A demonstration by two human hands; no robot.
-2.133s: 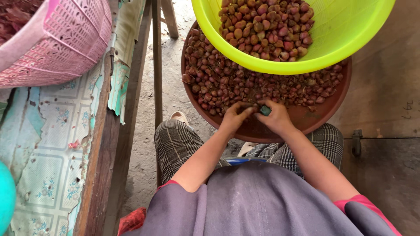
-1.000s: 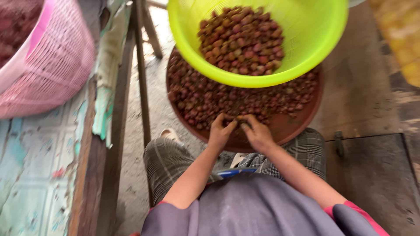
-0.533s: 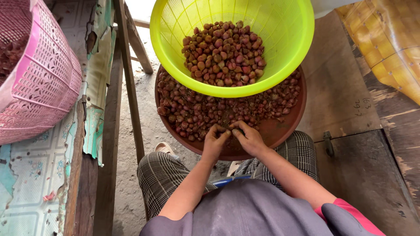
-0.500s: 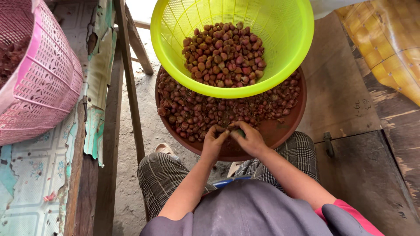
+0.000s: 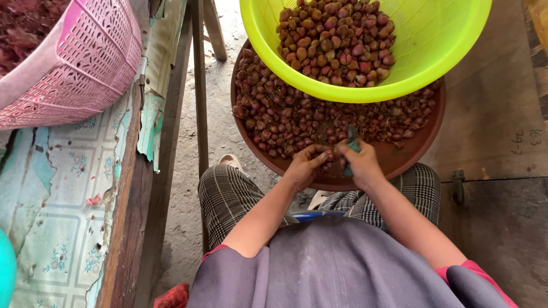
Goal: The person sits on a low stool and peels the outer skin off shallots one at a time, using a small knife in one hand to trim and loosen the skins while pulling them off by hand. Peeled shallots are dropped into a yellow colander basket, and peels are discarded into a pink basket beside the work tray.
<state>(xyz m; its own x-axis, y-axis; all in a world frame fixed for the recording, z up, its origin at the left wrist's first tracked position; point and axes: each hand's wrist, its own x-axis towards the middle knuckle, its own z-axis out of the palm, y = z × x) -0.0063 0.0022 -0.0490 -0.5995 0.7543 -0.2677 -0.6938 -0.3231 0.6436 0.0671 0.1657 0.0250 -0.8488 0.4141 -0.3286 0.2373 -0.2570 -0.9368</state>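
A small shallot (image 5: pixel 323 155) is pinched in the left hand (image 5: pixel 305 167); a dark knife (image 5: pixel 350 149) is clamped in the right hand (image 5: pixel 358 165), over the brown tray (image 5: pixel 399 161).

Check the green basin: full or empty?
Partly full. The green basin holds a heap of reddish shallots covering its bottom; the upper walls are bare, well short of the rim.

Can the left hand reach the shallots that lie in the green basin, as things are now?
Probably yes. The left hand is over the brown tray, and the green basin sits just beyond it, open on top, with its shallots uncovered. Nothing stands between; the hand only needs to rise over the rim.
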